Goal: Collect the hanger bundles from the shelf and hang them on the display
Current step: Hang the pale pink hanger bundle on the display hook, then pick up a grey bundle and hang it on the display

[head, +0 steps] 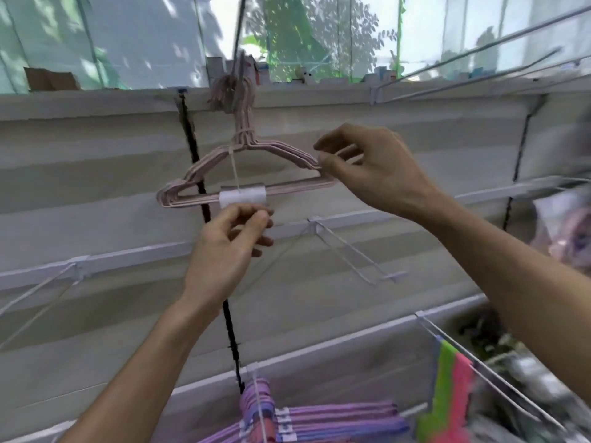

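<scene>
A bundle of pale pink hangers (204, 167) hangs by its hooks from a dark peg (238, 46) at the top of the display wall. A white label (243, 196) wraps its lower bars and a white tie runs up from it. My right hand (367, 167) pinches the bundle's right shoulder between thumb and fingers. My left hand (230, 238) sits just under the white label with its fingers curled; whether it touches the label is unclear.
White wire pegs (351, 254) stick out of the striped display wall (96, 174) on several rails. A purple hanger bundle (319, 420) hangs at the bottom centre, green and pink items (447, 388) to its right. A bagged item (566, 231) is at the right edge.
</scene>
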### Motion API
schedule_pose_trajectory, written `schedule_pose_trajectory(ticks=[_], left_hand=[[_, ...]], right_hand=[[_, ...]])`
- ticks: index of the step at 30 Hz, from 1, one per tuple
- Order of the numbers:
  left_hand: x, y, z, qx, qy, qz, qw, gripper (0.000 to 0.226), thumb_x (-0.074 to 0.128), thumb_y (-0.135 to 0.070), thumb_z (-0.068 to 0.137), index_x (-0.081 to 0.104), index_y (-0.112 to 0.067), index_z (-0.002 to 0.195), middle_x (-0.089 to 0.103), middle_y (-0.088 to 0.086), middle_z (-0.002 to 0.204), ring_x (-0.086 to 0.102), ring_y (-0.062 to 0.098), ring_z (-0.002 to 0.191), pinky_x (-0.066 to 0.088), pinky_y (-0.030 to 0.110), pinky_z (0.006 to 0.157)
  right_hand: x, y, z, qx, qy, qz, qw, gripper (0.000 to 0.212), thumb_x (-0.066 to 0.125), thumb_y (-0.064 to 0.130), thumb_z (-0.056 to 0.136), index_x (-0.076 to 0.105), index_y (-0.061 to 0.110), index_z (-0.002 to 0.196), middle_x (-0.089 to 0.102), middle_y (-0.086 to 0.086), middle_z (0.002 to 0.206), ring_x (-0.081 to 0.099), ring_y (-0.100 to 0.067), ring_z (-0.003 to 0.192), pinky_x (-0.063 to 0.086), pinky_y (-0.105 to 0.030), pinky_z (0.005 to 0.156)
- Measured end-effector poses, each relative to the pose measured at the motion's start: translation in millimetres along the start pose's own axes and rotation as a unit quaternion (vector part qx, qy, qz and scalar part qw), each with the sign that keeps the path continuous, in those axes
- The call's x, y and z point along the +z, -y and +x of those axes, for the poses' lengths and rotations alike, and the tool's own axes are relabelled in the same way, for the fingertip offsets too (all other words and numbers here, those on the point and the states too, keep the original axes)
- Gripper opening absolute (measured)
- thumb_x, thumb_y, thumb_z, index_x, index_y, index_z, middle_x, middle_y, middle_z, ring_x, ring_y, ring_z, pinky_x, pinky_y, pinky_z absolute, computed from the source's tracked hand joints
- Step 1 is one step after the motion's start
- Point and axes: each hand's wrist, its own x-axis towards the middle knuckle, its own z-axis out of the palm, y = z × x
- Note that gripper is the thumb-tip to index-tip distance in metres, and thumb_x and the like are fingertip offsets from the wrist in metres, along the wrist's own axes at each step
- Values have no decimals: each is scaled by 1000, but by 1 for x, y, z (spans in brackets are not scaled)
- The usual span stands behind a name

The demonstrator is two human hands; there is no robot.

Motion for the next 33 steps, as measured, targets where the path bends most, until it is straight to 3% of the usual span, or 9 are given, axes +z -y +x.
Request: schedule_pose_trajectory(ticks=[6, 10, 14, 20, 23, 28, 33], left_hand=[[45, -21, -31, 97, 111, 5, 989, 13, 56, -32, 95, 67, -28, 101, 71, -10, 93, 69, 8, 87, 55, 21, 74], [78, -31, -54, 150, 184, 1, 971, 16, 58, -44, 95, 66, -35, 105, 71, -10, 98, 69, 11, 94, 56, 22, 79], [122, -50, -78, 192, 229, 0, 954, 25, 52, -55, 85, 65, -41, 101, 70, -15, 99, 69, 10, 95, 55, 25, 82], [230, -83, -139, 283, 288, 10, 915, 7, 62, -35, 95, 68, -31, 98, 70, -17, 89, 66, 5, 86, 48, 10, 71], [287, -97, -174, 275, 329, -34, 903, 6, 63, -36, 92, 68, -32, 95, 70, -15, 84, 67, 7, 79, 48, 12, 67], [377, -127, -229, 257, 394, -97, 877, 11, 61, -34, 89, 69, -29, 93, 68, -13, 82, 64, 10, 73, 49, 21, 63], [447, -156, -276, 291, 432, -107, 847, 9, 63, -31, 95, 69, -25, 97, 67, -16, 86, 65, 8, 82, 50, 22, 66]], right_hand=[[-49, 3, -59, 32, -46, -22, 998, 18, 64, 27, 94, 72, 20, 108, 70, 14, 95, 65, 1, 87, 47, -8, 73], [-95, -9, -100, 75, -58, -57, 994, 16, 65, 25, 94, 72, 19, 108, 69, 12, 92, 66, 0, 84, 47, -8, 71], [-148, -19, -144, 115, -73, -89, 987, 18, 65, 25, 94, 73, 17, 108, 72, 7, 95, 67, -5, 86, 53, -17, 76], [-242, -35, -230, 173, -84, -137, 972, 16, 65, 23, 94, 72, 17, 107, 72, 5, 93, 67, -6, 84, 53, -19, 76], [-299, -39, -275, 212, -93, -163, 959, 16, 65, 19, 95, 72, 13, 107, 71, 3, 92, 66, -8, 80, 52, -16, 71], [-386, -51, -344, 259, -106, -213, 936, 17, 64, 23, 96, 71, 16, 109, 71, 3, 95, 67, -11, 86, 57, -27, 75], [-452, -61, -402, 298, -116, -256, 912, 17, 63, 23, 96, 70, 14, 109, 70, 5, 93, 65, -6, 85, 53, -18, 74]])
